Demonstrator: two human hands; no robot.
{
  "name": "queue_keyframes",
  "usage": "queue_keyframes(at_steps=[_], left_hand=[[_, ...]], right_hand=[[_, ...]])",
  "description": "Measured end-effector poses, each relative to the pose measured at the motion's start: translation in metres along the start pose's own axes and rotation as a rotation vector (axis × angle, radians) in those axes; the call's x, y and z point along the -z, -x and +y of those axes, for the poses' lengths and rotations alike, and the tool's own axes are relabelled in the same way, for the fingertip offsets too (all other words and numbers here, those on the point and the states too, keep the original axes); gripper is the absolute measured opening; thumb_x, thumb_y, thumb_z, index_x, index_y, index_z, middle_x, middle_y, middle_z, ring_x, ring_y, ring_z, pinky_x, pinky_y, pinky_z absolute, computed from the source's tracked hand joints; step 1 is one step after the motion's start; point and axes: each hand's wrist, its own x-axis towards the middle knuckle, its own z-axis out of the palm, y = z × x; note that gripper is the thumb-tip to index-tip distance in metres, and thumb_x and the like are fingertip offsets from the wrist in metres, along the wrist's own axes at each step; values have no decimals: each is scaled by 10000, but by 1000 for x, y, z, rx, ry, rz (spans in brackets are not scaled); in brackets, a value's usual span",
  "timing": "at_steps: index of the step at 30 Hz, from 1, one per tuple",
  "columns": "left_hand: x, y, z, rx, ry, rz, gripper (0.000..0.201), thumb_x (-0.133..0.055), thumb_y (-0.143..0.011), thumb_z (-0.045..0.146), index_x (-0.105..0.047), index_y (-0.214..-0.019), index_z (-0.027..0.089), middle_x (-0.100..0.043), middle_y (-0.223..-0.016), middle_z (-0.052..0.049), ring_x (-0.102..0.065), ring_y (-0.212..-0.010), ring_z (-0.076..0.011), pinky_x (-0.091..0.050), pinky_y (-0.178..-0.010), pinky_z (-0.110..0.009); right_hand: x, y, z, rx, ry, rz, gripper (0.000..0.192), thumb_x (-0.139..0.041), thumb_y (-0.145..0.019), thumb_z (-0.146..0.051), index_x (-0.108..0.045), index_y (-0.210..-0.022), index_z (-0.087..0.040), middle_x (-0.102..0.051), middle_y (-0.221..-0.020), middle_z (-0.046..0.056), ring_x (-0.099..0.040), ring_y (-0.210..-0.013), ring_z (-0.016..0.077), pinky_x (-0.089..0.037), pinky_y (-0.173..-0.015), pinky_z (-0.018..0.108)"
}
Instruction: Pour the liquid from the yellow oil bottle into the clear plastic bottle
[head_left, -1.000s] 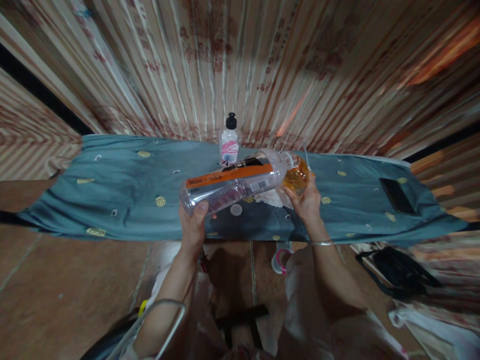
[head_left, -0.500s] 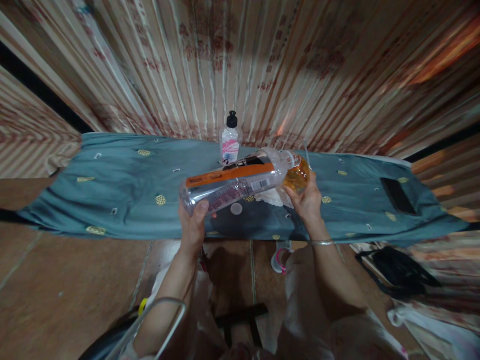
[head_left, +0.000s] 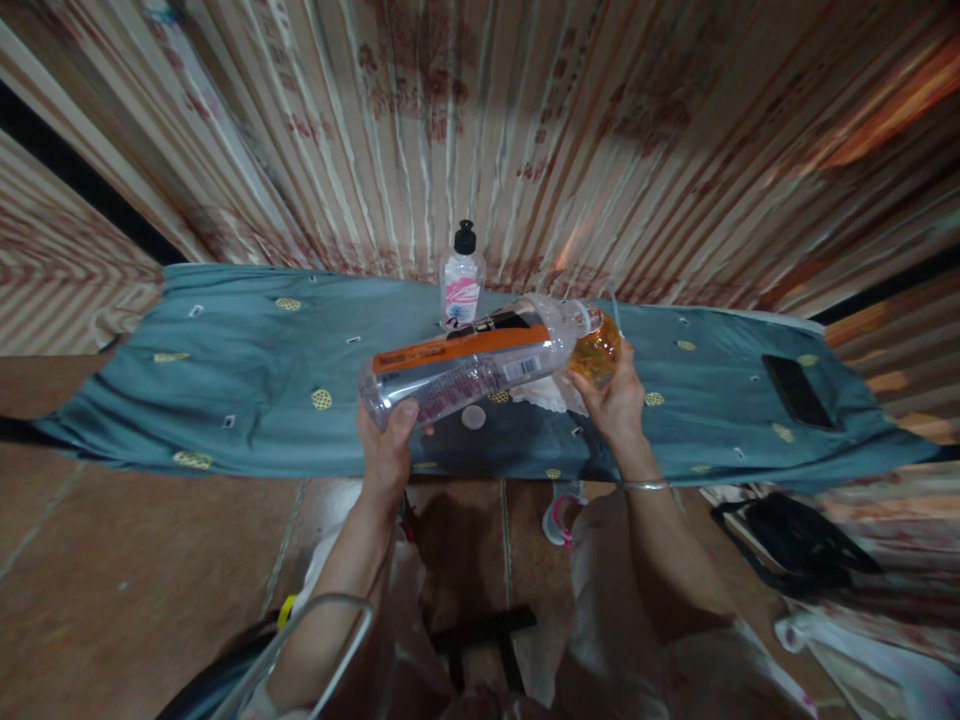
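The left hand [head_left: 386, 445] was wrapped around the base end of a large clear bottle [head_left: 465, 365] with an orange band, its thumb uppermost. The right hand [head_left: 619, 400] was closed around a clear vessel [head_left: 594, 358] of amber liquid. The two hands were apart, joined only by what they held: the bottle lay tilted above the tabletop [head_left: 255, 350], its neck lowered toward the right and meeting the vessel's mouth. Whether liquid was flowing could not be told. Good handling here called, in our judgement, for keeping neck and mouth aligned, raising the base gradually, and holding the vessel level without squeezing it.

Below the bottle lay a small white disc [head_left: 473, 417] and, nearer the vessel, a crumpled white cloth [head_left: 551, 393], both beneath the working space. A smaller bottle with a black cap [head_left: 461, 285] stood upright just behind the large one and seemed the likeliest obstacle to a sideways swing. A dark flat rectangular object [head_left: 797, 390] lay well apart at right; a pleated curtain [head_left: 480, 130] hung behind.
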Motion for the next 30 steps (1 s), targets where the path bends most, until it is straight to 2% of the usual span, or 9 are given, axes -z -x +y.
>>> queue_keyframes(at_steps=[6, 15, 26, 30], left_hand=[[3, -1, -3, -37, 0, -31, 675, -893, -756, 636, -712, -1286, 259, -727, -962, -34, -617, -629, -128, -476, -445, -203], [3, 0, -3, -43, -9, -38, 630, -867, -785, 615, -705, -1276, 256, -744, -991, -46, -632, -626, -142, -509, -463, -230], [0, 1, 2, 9, 18, -11, 708, -905, -743, 606, -709, -1334, 268, -739, -984, -47, -638, -642, -153, -494, -440, -223], [0, 0, 2, -1, 22, -34, 715, -900, -757, 604, -695, -1356, 272, -745, -980, -46, -626, -630, -144, -479, -434, -215]], right_hand=[[0, -1, -2, -18, -4, -7, 815, -701, -911, -634, -463, -1539, -172, -670, -1472, 209, -695, -1327, 381, -596, -1106, 532], [2, -1, -5, -9, -9, 0, 780, -696, -917, -634, -489, -1518, -183, -706, -1427, 196, -731, -1259, 370, -623, -1053, 522], [3, -1, -6, -12, -14, -11, 757, -701, -919, -586, -478, -1522, -185, -710, -1421, 191, -729, -1268, 370, -623, -1063, 524], [2, 0, -5, -4, -3, -4, 773, -695, -921, -591, -462, -1536, -186, -706, -1431, 192, -728, -1272, 367, -622, -1065, 520]])
